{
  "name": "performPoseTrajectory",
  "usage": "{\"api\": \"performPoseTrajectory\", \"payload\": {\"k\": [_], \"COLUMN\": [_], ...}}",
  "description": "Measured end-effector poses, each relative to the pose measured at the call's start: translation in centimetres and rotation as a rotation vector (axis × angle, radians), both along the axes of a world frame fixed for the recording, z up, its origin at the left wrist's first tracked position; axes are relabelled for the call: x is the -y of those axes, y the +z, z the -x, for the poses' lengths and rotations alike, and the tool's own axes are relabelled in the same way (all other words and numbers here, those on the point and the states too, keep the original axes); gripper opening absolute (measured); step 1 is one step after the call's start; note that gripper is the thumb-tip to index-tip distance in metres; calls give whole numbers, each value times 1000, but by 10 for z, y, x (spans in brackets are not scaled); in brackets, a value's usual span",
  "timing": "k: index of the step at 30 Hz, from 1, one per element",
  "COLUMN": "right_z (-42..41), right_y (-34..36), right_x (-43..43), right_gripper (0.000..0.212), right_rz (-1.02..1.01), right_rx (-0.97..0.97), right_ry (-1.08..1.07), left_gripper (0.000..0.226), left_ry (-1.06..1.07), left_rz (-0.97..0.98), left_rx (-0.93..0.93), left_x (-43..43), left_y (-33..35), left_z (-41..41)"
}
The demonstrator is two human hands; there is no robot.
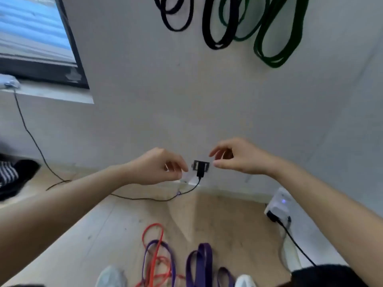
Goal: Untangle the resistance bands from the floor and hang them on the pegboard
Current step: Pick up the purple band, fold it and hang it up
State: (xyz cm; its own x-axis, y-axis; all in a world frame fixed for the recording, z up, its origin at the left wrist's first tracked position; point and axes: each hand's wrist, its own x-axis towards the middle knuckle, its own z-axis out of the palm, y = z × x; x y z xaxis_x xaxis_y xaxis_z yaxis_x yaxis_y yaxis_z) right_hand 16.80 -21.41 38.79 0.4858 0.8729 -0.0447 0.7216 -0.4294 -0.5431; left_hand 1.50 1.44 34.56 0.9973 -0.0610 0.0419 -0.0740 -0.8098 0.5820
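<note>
Bands (204, 257) (purple, red) on floor (99, 235) below left hand (157, 166) and right hand (238, 160), each grip loose, empty.

A dark-framed window (41, 38) fills the upper left above a pale sill (53, 95), from which a thin black cable (31, 137) drops to the wooden floor (93, 224). A black plug (200, 169) sits low on the grey wall (165, 100). Striped cloth (8, 175) lies far left, and a white box (279, 201) with a blue light stands at the right
</note>
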Motion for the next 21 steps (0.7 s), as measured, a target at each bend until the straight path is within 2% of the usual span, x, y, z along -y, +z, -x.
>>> {"api": "performPoseTrajectory", "payload": {"k": [4,7,11,15,17,21], "right_z": [9,18,31,46,48,51], "right_y": [-91,-163,-249,-348,-397,-480], "right_x": [-2,0,14,38,53,73], "right_gripper": [25,27,23,26,35,73], "right_rz": [295,419,428,428,440,371], "right_rx": [-74,-124,-271,-431,-498,-636], "right_ry": [72,72,-94,-303,-408,-663], "left_gripper": [18,23,27,29,29,44], "left_ry": [-13,3,53,119,173,263], "left_rz": [-58,-160,-145,-16,37,240], "left_rx": [-218,-374,-505,-616,-646,-702], "left_x": [12,19,33,56,71,111], "left_y": [-91,-151,-214,-290,-324,-379], "left_z": [14,21,37,59,68,78]}}
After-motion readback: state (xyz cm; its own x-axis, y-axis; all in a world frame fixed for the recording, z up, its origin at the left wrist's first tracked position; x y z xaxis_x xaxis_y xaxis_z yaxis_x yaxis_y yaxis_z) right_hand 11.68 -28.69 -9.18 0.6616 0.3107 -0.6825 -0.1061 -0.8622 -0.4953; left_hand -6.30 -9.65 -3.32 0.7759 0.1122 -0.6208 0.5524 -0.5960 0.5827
